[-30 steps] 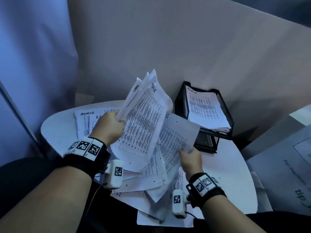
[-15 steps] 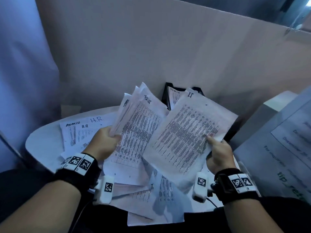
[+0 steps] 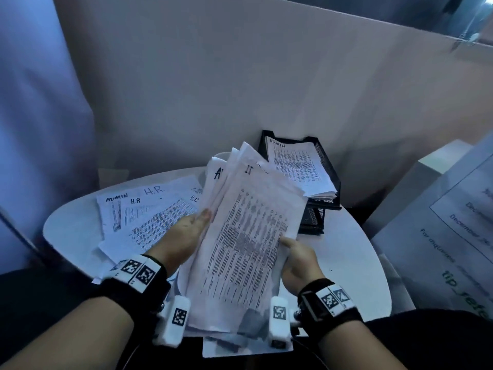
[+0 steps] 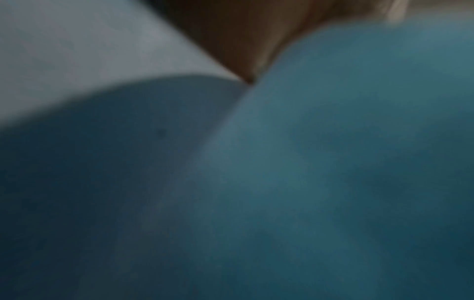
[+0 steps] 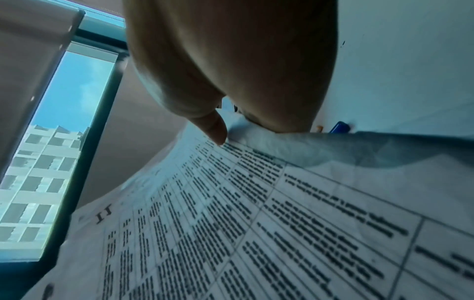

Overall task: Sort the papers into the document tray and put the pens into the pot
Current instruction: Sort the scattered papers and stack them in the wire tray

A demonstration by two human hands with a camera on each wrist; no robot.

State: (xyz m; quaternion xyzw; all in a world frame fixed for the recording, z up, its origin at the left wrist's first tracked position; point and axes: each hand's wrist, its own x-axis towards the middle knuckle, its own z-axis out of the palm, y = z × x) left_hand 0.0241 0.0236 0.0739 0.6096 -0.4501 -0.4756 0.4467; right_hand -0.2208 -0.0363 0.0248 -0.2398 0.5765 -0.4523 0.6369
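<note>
Head view: document tray [image 3: 329,166] holds ADMIN papers [image 3: 298,166].

A rounded white table [image 3: 344,252] is set against a plain beige partition [image 3: 240,89]. At the left hangs pale blue fabric [image 3: 34,129]; a window [image 5: 64,142] shows sky and a building.

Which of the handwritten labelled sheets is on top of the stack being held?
The sheet marked IT: it faces up on the held stack, right hand pinching its edge. The ADMIN sheet tops the tray; H.R. sheets lie on the table.
</note>
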